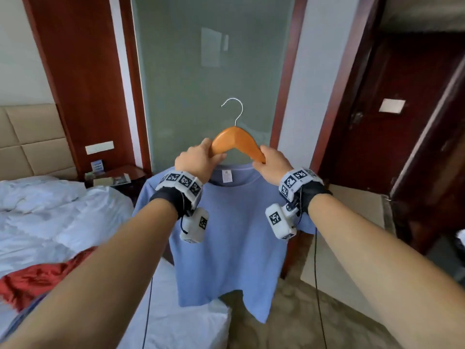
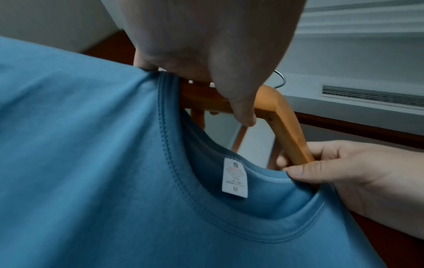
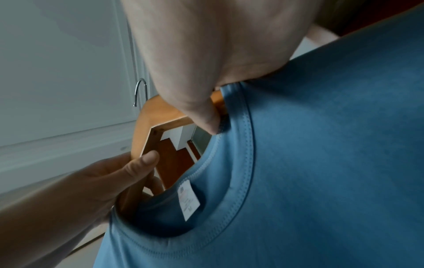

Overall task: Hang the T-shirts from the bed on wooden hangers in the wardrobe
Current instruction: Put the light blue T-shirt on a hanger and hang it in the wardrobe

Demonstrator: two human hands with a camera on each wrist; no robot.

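A light blue T-shirt (image 1: 234, 222) hangs in the air in front of me from a wooden hanger (image 1: 235, 139) with a metal hook (image 1: 235, 107). The hanger's arms run inside the collar. My left hand (image 1: 212, 153) grips the hanger's left arm just above the collar. My right hand (image 1: 261, 157) grips the right arm, its thumb pinching the collar edge against the wood. In the left wrist view the left thumb (image 2: 243, 116) lies across the hanger (image 2: 282, 116), with the size label (image 2: 235, 177) below it. In the right wrist view the right thumb (image 3: 208, 119) meets the collar (image 3: 243, 163).
A bed (image 1: 63, 217) with white bedding lies at the left, a red garment (image 1: 37, 278) on its near part. A nightstand (image 1: 118, 177) stands beyond it. A frosted glass panel (image 1: 214, 59) is straight ahead. Dark wooden doors (image 1: 402, 122) stand at the right.
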